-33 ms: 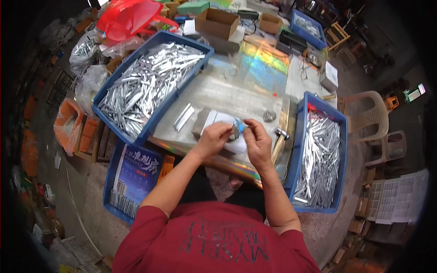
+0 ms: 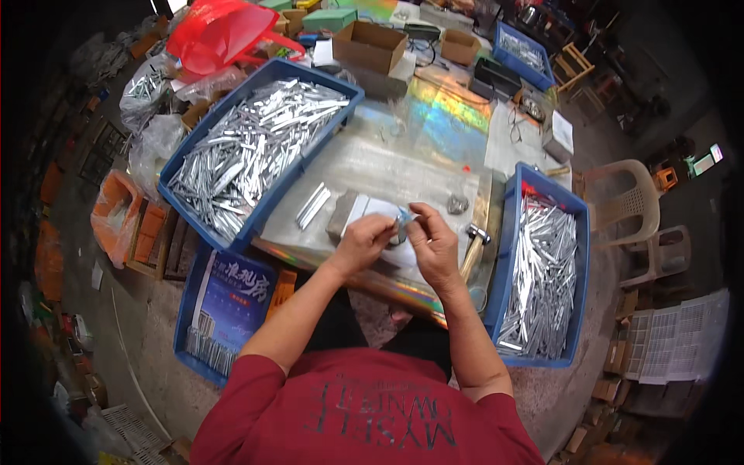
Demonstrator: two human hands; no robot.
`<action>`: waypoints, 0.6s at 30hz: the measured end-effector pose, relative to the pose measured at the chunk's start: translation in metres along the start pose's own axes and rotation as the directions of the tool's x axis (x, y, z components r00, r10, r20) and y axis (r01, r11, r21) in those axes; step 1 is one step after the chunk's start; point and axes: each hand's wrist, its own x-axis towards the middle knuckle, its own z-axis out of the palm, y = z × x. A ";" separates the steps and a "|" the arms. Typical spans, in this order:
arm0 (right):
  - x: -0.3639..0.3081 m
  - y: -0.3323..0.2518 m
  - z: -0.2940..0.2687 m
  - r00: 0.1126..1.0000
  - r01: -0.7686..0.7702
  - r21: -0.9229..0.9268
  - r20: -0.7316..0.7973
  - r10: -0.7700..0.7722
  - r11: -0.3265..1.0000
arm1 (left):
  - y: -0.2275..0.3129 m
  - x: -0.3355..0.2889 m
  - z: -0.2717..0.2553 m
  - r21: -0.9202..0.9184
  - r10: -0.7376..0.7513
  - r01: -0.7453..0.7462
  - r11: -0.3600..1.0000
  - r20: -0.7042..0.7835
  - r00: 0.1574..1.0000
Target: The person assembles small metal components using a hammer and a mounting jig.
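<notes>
Head view: left hand (image 2: 363, 242) and right hand (image 2: 431, 242) pinch one small silvery piece (image 2: 403, 221) between fingertips, above the worktable (image 2: 372, 167), beside a grey block (image 2: 346, 213). Unchanged from earlier. Blue trays of metal strips (image 2: 248, 151) flank; hammer (image 2: 473, 246) right.

1 head-worn fisheye view looks steeply down, close over the worktable (image 2: 364, 167), edges bending outward.

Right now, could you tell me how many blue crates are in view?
4: one full of metal strips at upper left, one at right, one on the floor at lower left, and one far back. Clutter may hide others.
</notes>
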 end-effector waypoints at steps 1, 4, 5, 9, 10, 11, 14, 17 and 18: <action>0.006 -0.001 0.002 0.995 0.079 -0.071 0.061 -0.075 0.994 | -0.003 -0.004 0.001 -0.043 -0.031 0.032 0.999 0.012 0.999; 0.020 -0.006 0.006 0.961 0.257 -0.158 0.143 -0.236 0.953 | -0.009 -0.008 0.006 -0.081 -0.046 0.047 0.996 0.010 0.999; 0.023 -0.001 0.006 0.937 0.334 -0.180 0.171 -0.305 0.925 | -0.010 -0.006 0.006 -0.111 -0.061 0.062 0.992 0.011 0.998; 0.022 0.000 0.005 0.915 0.399 -0.217 0.166 -0.369 0.891 | -0.008 -0.005 0.010 -0.145 -0.058 0.047 0.988 -0.076 0.995; 0.020 0.001 0.006 0.910 0.414 -0.245 0.128 -0.394 0.877 | -0.007 -0.005 0.010 -0.146 -0.064 0.051 0.988 -0.080 0.995; 0.017 0.001 0.007 0.910 0.413 -0.244 0.134 -0.391 0.878 | -0.006 -0.005 0.010 -0.144 -0.057 0.043 0.989 -0.096 0.994; 0.009 0.005 0.010 0.854 0.499 -0.341 0.040 -0.518 0.797 | -0.008 -0.005 0.011 -0.140 -0.038 0.022 0.990 -0.108 0.993; -0.001 0.017 0.013 0.801 0.562 -0.382 0.030 -0.597 0.734 | -0.010 -0.007 0.013 -0.134 -0.041 0.022 0.991 -0.139 0.989; -0.005 0.019 0.014 0.802 0.561 -0.383 0.033 -0.596 0.734 | -0.010 -0.007 0.014 -0.138 -0.052 0.028 0.990 -0.168 0.984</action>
